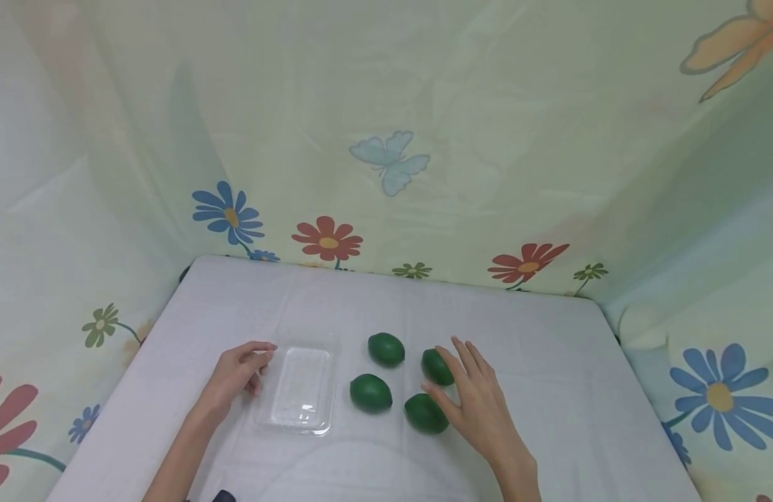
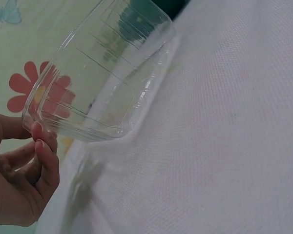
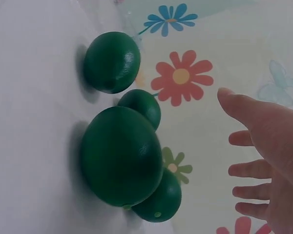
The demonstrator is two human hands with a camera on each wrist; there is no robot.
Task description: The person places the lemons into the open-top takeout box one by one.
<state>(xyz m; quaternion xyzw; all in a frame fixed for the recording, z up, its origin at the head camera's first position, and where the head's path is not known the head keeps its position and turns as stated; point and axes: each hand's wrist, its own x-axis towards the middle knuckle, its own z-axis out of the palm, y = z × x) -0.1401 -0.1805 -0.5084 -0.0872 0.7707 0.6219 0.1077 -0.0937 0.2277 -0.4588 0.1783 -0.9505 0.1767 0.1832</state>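
Observation:
A clear plastic box sits on the white-covered table, left of several green limes. My left hand pinches the box's left rim between thumb and fingers, as the left wrist view shows with the box. Over the limes hovers my right hand, fingers spread and holding nothing. It is nearest the far right lime and the near right lime, partly covering both. Further left lie the far left lime and the near left lime. In the right wrist view, a lime stands apart from the fingers.
A white cloth covers the table. Behind it hangs a pale curtain printed with flowers and butterflies, which also runs along both sides. A small dark object shows at the bottom edge by the left forearm.

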